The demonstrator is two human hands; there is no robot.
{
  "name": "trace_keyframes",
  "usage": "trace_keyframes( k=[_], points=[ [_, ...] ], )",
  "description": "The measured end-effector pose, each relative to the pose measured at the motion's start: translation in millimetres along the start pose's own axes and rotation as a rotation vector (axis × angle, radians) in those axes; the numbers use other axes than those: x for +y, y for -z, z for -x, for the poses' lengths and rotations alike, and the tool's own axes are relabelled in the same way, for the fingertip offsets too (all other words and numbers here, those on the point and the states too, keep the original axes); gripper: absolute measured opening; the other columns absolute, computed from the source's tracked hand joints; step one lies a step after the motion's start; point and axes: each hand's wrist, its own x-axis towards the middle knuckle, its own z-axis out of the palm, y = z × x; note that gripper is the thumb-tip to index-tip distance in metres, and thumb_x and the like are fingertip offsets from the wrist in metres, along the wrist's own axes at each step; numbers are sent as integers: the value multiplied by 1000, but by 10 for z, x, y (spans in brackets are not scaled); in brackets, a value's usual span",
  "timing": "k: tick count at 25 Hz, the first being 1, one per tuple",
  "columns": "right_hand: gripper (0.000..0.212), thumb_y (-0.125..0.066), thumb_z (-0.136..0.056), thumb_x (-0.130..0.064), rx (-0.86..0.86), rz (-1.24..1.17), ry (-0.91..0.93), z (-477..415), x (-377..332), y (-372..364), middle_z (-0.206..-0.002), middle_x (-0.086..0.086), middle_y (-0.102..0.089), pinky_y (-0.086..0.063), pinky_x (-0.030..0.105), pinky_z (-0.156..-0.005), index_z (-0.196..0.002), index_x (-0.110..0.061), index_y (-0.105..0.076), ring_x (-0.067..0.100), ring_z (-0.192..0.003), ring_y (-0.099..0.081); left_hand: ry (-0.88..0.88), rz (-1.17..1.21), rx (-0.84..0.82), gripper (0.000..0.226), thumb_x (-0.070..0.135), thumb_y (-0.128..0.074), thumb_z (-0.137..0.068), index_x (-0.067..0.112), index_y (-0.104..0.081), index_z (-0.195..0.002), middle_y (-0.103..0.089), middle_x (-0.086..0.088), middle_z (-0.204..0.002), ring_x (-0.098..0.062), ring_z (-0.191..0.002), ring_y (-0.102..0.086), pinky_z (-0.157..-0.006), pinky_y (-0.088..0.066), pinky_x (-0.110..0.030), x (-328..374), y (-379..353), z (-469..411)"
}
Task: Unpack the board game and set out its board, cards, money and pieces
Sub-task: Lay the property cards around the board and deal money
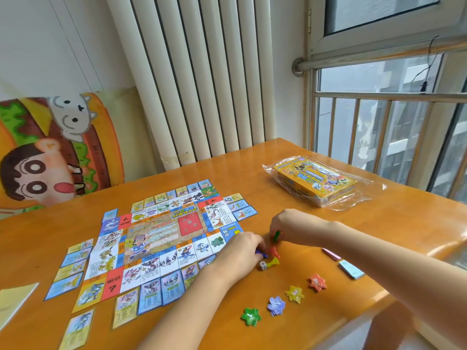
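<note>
The paper game board (164,238) lies flat on the orange table (379,223), ringed by several property cards (149,298). My left hand (242,248) pinches a blue pawn (261,254) just off the board's right corner. My right hand (288,224) pinches a green pawn (277,236) above the table. A red pawn (274,251), a yellow pawn (274,261) and a white die (262,265) lie between the hands. Star-shaped token stacks sit nearer me: green (251,317), purple (276,304), yellow (295,294), red (317,282).
The yellow game box (316,180) in clear plastic wrap sits at the far right of the table. A pink stack (331,253) and a blue stack of paper money (351,269) lie by my right forearm. A yellow sheet (15,299) lies at the left edge.
</note>
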Motion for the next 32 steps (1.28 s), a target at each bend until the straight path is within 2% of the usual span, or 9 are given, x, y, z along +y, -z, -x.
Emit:
trace_keyframes(
  k=[2,5,8,12,15,18,21,28,32],
  points=[
    [22,-57,-91,-17,-1,-6,-42,-42,14,-34,-108,0,-68,-51,36,-83,-109,-21,-70,20,-98,-61,-4,23,29,18,15,-59,-90,17,-66,-107,-61,-2,-111,-16,-101,-57,-81,-41,-20,-7,-5,-13],
    [21,-58,-89,-18,2,-43,-93,-129,24,-53,-104,0,-68,-51,35,-81,-106,-20,-70,20,-95,-61,69,168,210,12,16,-58,-91,17,-65,-101,-61,0,-103,-12,-92,-57,-75,-43,-16,-64,62,-31],
    [18,-61,-87,-14,169,-253,-174,-249,1,12,-102,1,-69,-49,31,-80,-104,-14,-69,18,-95,-62,239,421,404,10,10,-61,-89,19,-65,-88,-65,5,-91,-4,-81,-61,-60,-43,-5,-282,229,-46],
    [15,-68,-83,-13,375,-557,-295,-587,-119,136,-91,1,-67,-40,19,-57,-98,-11,-69,13,-77,-56,408,407,496,7,13,-67,-86,20,-65,-86,-63,9,-83,-10,-79,-61,-63,-45,-17,-704,403,-40],
    [14,-70,-81,-13,326,-627,-303,-840,-222,116,-86,1,-65,-37,16,-51,-95,-9,-70,13,-71,-55,448,438,468,6,12,-69,-84,17,-65,-85,-65,7,-81,-13,-79,-62,-71,-49,-23,-889,396,-84],
    [16,-74,-79,-14,267,-609,-293,-984,-257,13,-96,5,-71,-42,18,-59,-94,-9,-72,15,-80,-60,433,428,387,7,11,-72,-82,16,-67,-82,-65,7,-77,-9,-73,-61,-61,-43,-12,-914,317,-188],
    [18,-75,-79,-17,228,-583,-299,-1025,-246,-61,-98,3,-70,-38,12,-56,-95,-10,-72,12,-80,-57,429,388,328,5,12,-73,-81,14,-69,-84,-64,5,-78,-8,-71,-58,-55,-38,-10,-893,247,-316],
    [18,-76,-79,-18,180,-583,-254,-1019,-239,-76,-97,3,-70,-40,11,-56,-95,-11,-72,10,-79,-57,426,337,227,5,13,-73,-81,14,-70,-85,-68,0,-84,-16,-77,-64,-69,-52,-26,-883,189,-402],
    [19,-76,-79,-19,185,-561,-236,-1041,-255,-130,-98,3,-70,-39,10,-56,-96,-12,-72,9,-78,-56,429,319,210,4,13,-73,-81,14,-69,-84,-68,-1,-83,-14,-75,-61,-61,-45,-20,-872,179,-409]
  ],
)
